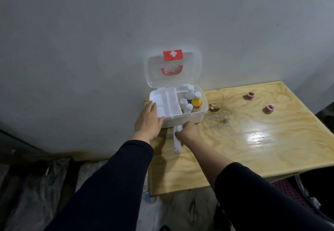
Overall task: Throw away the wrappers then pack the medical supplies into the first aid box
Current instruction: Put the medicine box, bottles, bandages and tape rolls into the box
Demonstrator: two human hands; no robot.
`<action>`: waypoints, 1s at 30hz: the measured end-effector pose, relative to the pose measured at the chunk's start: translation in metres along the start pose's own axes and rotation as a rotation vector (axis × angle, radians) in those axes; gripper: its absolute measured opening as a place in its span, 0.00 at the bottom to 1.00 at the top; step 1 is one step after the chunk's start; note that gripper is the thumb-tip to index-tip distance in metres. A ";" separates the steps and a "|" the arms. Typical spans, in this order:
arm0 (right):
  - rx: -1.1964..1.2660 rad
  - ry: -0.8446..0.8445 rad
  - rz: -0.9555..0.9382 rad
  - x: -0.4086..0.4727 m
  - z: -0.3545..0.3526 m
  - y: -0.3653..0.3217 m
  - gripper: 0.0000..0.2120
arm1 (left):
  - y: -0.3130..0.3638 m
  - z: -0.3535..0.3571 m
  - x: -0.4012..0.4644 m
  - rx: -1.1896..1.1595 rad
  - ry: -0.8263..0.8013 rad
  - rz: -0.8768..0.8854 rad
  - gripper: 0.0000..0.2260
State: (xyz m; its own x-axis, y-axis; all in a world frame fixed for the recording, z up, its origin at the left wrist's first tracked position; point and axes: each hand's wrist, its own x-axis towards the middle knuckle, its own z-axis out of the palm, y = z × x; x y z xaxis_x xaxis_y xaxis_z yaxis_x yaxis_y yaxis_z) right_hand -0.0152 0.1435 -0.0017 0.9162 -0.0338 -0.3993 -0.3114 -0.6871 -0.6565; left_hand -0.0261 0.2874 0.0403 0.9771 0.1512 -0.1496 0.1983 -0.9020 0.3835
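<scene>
The white first aid box [198, 115] stands open at the table's back left corner, its clear lid [191, 68] with a red cross label leaning on the wall. A white divided tray [168, 102] fills its left half. Several bottles, one of them yellow [196, 102], stand in the right half. My left hand [148, 120] rests flat on the box's left front corner. My right hand [188, 131] is closed on the upper end of a long white packet [177, 144] lying on the table just in front of the box.
Two small pink tape rolls [250, 95] [269, 108] lie on the wooden table [244, 140] at the back right. A dark knot [214, 107] marks the wood right of the box. Dark clutter and plastic sheeting [36, 185] lie on the floor to the left.
</scene>
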 end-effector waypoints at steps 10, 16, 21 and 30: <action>0.011 0.089 -0.015 -0.016 0.016 -0.009 0.11 | -0.020 0.002 0.008 -0.129 -0.034 -0.027 0.30; -0.258 -0.077 -0.081 -0.031 -0.034 -0.054 0.08 | -0.018 -0.004 0.008 -0.144 -0.040 -0.031 0.30; -0.341 0.028 -0.116 -0.010 -0.063 -0.095 0.08 | -0.019 -0.005 0.010 -0.229 -0.059 -0.029 0.30; -0.324 0.188 -0.080 0.041 -0.035 -0.120 0.08 | -0.019 -0.005 0.010 -0.277 -0.041 -0.056 0.28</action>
State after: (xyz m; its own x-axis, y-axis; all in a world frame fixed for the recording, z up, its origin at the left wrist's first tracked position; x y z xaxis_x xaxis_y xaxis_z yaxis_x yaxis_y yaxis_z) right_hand 0.0687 0.1994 0.0828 0.9741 -0.0825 -0.2104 -0.1685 -0.8855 -0.4329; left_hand -0.0194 0.3081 0.0357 0.9611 0.1763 -0.2126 0.2713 -0.7470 0.6069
